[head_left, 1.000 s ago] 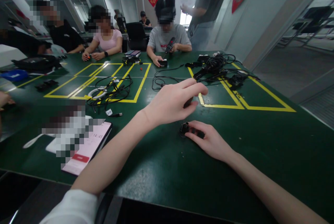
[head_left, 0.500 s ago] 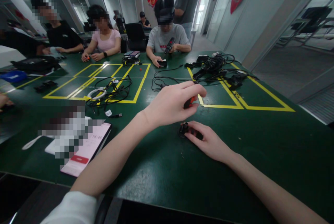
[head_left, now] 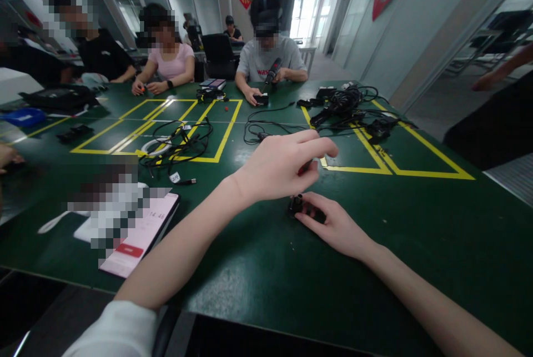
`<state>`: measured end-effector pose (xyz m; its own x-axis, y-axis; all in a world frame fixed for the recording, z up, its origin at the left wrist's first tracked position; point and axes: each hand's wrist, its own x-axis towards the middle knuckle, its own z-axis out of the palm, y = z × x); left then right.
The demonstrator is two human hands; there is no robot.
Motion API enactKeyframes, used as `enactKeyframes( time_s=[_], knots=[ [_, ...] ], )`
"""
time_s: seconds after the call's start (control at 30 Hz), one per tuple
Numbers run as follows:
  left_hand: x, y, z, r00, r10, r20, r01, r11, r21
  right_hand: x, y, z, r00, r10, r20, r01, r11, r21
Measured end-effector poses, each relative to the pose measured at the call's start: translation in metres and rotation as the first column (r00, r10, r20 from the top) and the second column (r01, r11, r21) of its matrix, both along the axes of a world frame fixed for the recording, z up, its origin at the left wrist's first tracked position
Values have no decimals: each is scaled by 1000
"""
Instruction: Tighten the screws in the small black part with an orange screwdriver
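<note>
My left hand [head_left: 287, 165] is raised above the table with its fingers curled round a small red and dark object [head_left: 307, 167]. Most of that object is hidden by the fingers, and its kind does not show. Just below and to the right, my right hand [head_left: 333, 224] rests at the green table top [head_left: 400, 268]. Thumb and fingers there grip a small black part [head_left: 296, 204] with a short upright post. The left hand's object and the black part appear apart, though the depth between them is hard to judge.
A phone [head_left: 141, 235] lies at the left. Looped black cables [head_left: 183, 143] lie beyond it, and a cable heap [head_left: 341, 106] at the far right. Yellow tape [head_left: 353, 170] marks the table. A person in grey [head_left: 270, 57] sits opposite; others sit at the left.
The fingers of my left hand have shifted slightly and now cover more of the object. A standing person behind has raised a dark flat thing; another person has appeared at the right edge.
</note>
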<state>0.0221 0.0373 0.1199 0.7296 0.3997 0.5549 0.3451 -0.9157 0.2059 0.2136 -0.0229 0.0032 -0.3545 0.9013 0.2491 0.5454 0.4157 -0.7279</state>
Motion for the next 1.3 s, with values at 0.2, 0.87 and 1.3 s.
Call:
enactKeyframes(
  time_s=[0.2,0.87,1.3],
  knots=[
    [1,-1,-1,999,-47,1,47,998,37,1,1,-5,1000,5,-17,-4,1000,22],
    [5,0,-6,999,39,-21,-37,994,98,2,1,-6,1000,10,-11,-10,1000,3],
    [6,0,-9,997,80,-21,-76,986,146,2,0,-5,1000,14,1,-15,1000,3]
  ],
)
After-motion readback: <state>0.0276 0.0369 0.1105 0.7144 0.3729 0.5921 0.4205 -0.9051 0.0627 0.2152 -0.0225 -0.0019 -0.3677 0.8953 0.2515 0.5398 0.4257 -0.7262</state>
